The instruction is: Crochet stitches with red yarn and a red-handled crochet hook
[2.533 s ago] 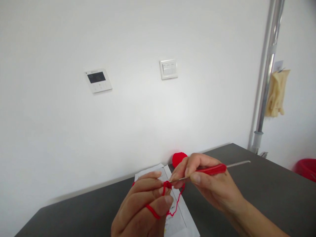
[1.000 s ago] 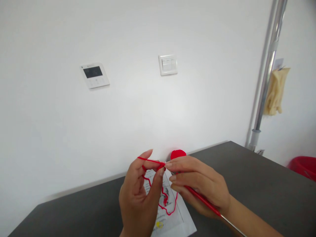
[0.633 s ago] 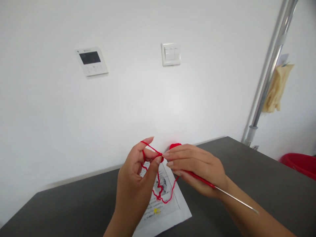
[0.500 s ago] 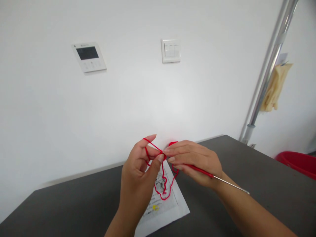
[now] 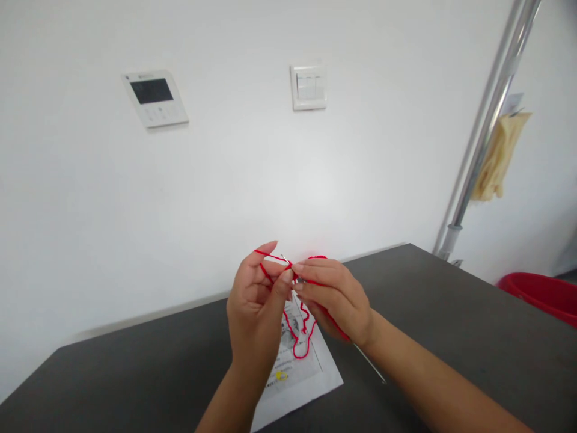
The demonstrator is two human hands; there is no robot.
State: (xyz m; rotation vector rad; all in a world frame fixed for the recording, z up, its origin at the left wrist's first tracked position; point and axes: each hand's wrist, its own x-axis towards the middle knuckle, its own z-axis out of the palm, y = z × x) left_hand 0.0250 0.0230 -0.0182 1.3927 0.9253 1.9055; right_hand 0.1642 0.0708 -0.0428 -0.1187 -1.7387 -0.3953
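My left hand (image 5: 256, 300) pinches a small piece of red crochet work (image 5: 295, 276) between thumb and middle finger. Red yarn (image 5: 270, 257) runs from the piece over its raised index finger. In my right hand (image 5: 338, 294) is a crochet hook with a red grip and metal shaft (image 5: 369, 364), its rear end pointing down and right. The metal tip shows just above the left fingertips, close to the taut yarn. Loose yarn dangles in a loop below the hands. Behind the right hand a bit of red yarn shows, mostly hidden.
A printed sheet of paper (image 5: 311, 391) with a yellow mark lies under the hands on the dark table (image 5: 157, 373). Beyond stands a white wall with a control panel (image 5: 155, 99) and a light switch (image 5: 309, 88). At right are a metal pole (image 5: 489, 129), a hanging yellow cloth-like item (image 5: 500, 156) and a red basin (image 5: 536, 294).
My right hand has turned and moved left, closer to the left fingers. The hook's tip now shows above the crochet work, and its rear end has swung down and left.
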